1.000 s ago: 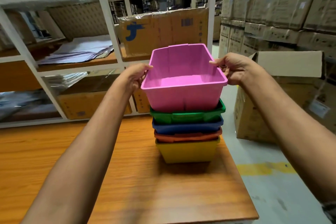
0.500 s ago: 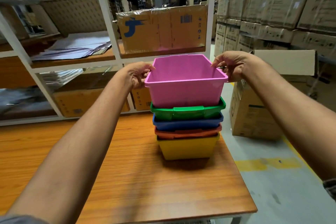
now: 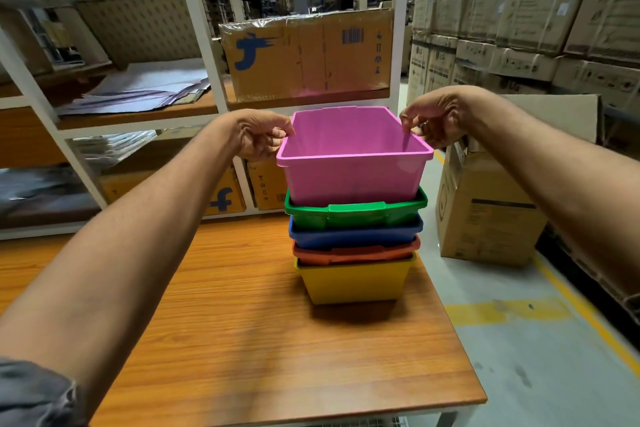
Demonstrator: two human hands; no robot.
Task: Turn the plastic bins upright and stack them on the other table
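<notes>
A pink bin (image 3: 353, 173) sits upright, nested in the top of a stack on the wooden table (image 3: 242, 340). Below it come a green bin (image 3: 353, 213), a blue bin (image 3: 353, 236), an orange bin (image 3: 353, 253) and a yellow bin (image 3: 353, 282) at the bottom. My left hand (image 3: 258, 139) pinches the pink bin's left rim. My right hand (image 3: 433, 121) pinches its right rim near the far corner. The stack stands close to the table's right edge.
A white shelf rack (image 3: 204, 45) with cardboard boxes and paper stacks stands behind the table. An open cardboard box (image 3: 485, 208) sits on the floor at the right, with stacked cartons (image 3: 519, 10) beyond. Yellow floor markings (image 3: 505, 310) run along the right.
The pink bin has come down from a tilted, raised pose and now sits level inside the green bin. Both hands stayed on its rim and lowered with it.
</notes>
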